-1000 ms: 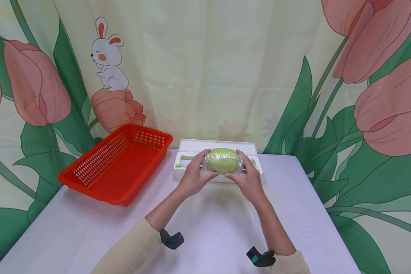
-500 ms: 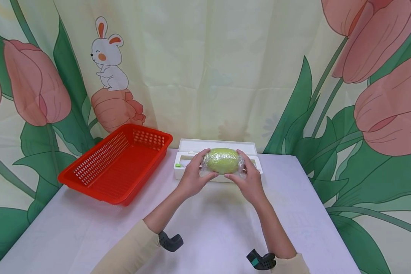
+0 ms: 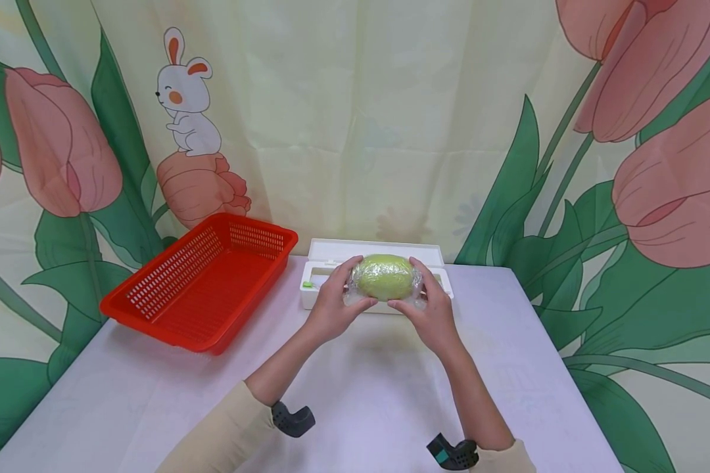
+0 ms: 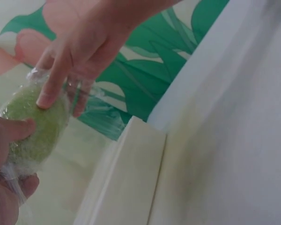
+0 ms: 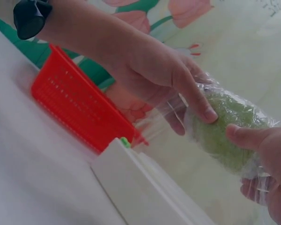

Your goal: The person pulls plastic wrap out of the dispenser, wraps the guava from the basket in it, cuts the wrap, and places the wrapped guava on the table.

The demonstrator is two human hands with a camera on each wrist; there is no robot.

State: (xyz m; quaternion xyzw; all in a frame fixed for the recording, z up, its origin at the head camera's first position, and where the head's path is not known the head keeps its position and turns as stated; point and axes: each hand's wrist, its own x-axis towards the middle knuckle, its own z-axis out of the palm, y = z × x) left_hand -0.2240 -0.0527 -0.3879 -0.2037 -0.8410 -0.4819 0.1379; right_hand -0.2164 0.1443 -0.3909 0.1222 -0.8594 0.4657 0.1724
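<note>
A green oval fruit [image 3: 386, 277] wrapped in clear cling film is held up between both hands. My left hand [image 3: 334, 303] grips its left end and my right hand [image 3: 428, 315] grips its right end. Both thumbs press on the near side, while the fingers reach round behind. Crinkled film [image 5: 215, 89] bunches at the ends of the fruit, and a loose flap [image 4: 103, 117] hangs beside the right fingers in the left wrist view. Behind and below the fruit stands a white cling film box [image 3: 309, 300] with its lid raised, partly covered by the hands.
A red plastic basket [image 3: 227, 263] with slotted sides stands at the left on the white tablecloth [image 3: 355, 394]. A small bright green piece [image 3: 309, 285] sits at the box's left end. Behind the table hangs a curtain [image 3: 355, 131] printed with tulips and a rabbit.
Both hands hold the fruit in nearly the same spot. The forearms have sunk slightly, and the wrist cameras have shifted a little with them.
</note>
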